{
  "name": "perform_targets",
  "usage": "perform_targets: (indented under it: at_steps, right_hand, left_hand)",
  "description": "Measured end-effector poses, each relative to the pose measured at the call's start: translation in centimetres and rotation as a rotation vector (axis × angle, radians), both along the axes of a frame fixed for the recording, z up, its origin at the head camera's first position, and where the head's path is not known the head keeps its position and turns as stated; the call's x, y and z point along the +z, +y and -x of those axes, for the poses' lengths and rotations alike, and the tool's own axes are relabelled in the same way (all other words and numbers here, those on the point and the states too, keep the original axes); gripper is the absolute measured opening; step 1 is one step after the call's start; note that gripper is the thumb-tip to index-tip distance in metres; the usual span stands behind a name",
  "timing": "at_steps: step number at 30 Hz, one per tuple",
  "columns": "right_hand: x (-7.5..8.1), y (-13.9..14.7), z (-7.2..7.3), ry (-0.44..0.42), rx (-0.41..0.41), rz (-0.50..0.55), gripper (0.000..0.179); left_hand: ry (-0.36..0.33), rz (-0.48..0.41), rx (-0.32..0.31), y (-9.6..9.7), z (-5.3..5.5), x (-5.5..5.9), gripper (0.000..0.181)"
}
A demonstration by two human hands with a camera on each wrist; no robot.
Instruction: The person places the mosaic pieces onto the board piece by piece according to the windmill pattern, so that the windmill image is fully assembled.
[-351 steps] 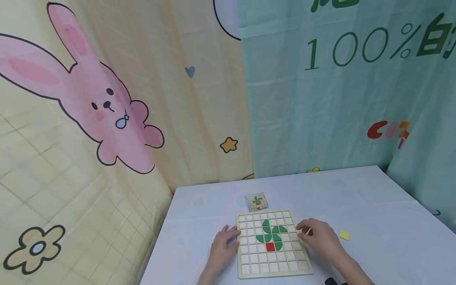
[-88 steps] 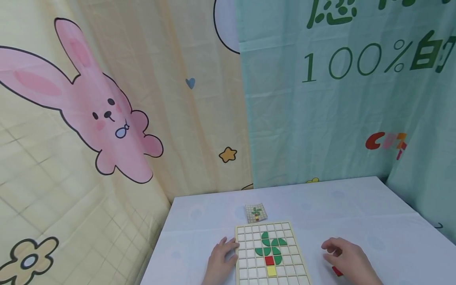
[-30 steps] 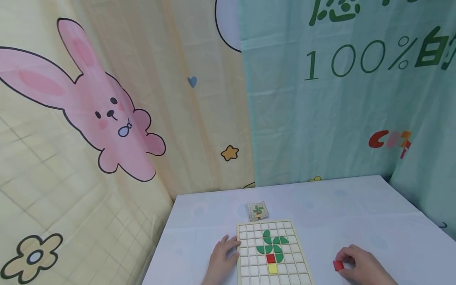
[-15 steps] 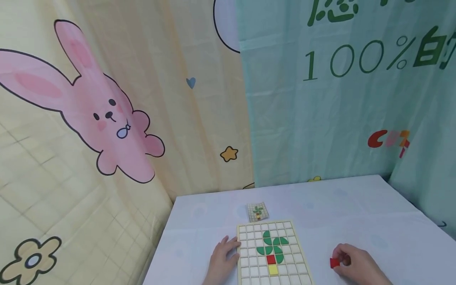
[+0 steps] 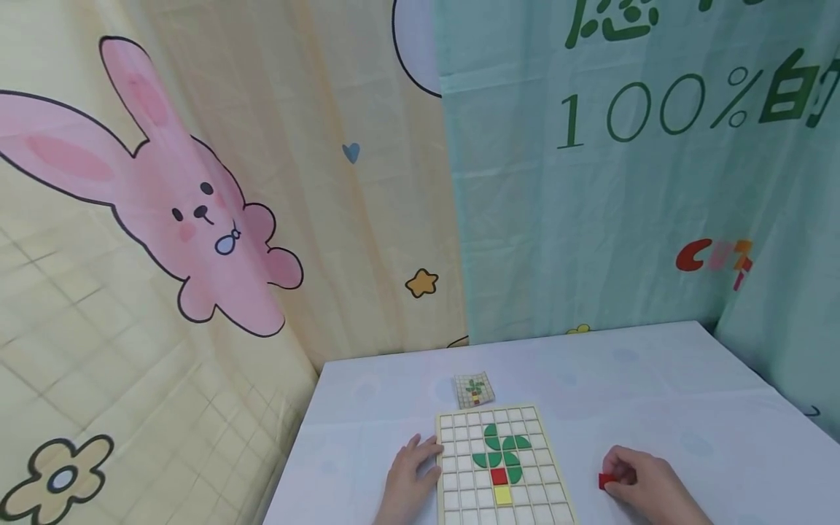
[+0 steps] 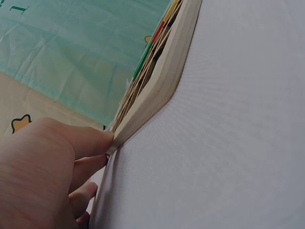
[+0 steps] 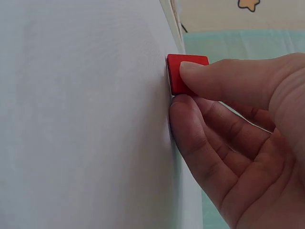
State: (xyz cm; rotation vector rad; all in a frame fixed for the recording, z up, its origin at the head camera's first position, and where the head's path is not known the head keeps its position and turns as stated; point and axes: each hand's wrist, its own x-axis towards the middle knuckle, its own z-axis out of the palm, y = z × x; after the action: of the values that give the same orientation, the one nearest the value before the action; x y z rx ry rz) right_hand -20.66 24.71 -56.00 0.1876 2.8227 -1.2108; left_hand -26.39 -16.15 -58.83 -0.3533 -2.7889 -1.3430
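A wooden grid board (image 5: pixel 538 496) lies on the table with green rounded pieces, a red square tile (image 5: pixel 499 476) and a yellow square tile (image 5: pixel 502 496) below it. My left hand (image 5: pixel 408 477) rests at the board's left side. In the left wrist view, its thumb (image 6: pixel 95 142) and fingertips touch the board's pale wooden edge (image 6: pixel 167 76). To the right of the board, my right hand (image 5: pixel 646 480) pinches a second red square tile (image 5: pixel 602 481). The right wrist view shows the thumb on the face of this tile (image 7: pixel 176 64), with the index finger against its lower edge.
A small card (image 5: pixel 474 389) printed with a grid and a coloured plant-like pattern lies just beyond the board. The white-covered table (image 5: pixel 380 394) ends at printed curtains (image 5: pixel 367 219) at the back and sides.
The yellow tile has gone from the table to the board, below its red tile. My right hand has gripped the second red tile and moved left with it. My left hand stays put.
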Motion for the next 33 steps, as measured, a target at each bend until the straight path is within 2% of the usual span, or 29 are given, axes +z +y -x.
perform_targets:
  at_steps: [5,11,21,26,30,33]
  right_hand:
    - [0.5,-1.1,-0.2,0.047,0.025,0.016,0.022]
    - [1.9,-3.7,-0.2,0.105,0.080,0.060,0.020]
    - [2.1,-6.9,-0.1,0.126,0.365,0.257,0.012]
    - [2.1,-8.7,0.1,0.096,0.429,0.324,0.010]
    - [1.7,-9.9,0.1,0.087,0.480,0.348,0.009]
    - [1.4,-10.5,0.1,0.087,0.490,0.349,0.009]
  left_hand:
    - [0.012,0.005,0.000,0.1,0.1,0.1,0.029]
    - [0.023,0.003,-0.001,0.0,0.4,0.3,0.031]
    - [0.051,-0.010,-0.047,-0.2,0.4,-0.3,0.031]
    - [0.071,0.009,-0.032,-0.2,0.2,0.0,0.031]
    - [0.052,0.021,-0.020,-0.1,0.1,0.1,0.031]
    - [0.039,0.021,-0.015,0.0,0.1,0.1,0.031]
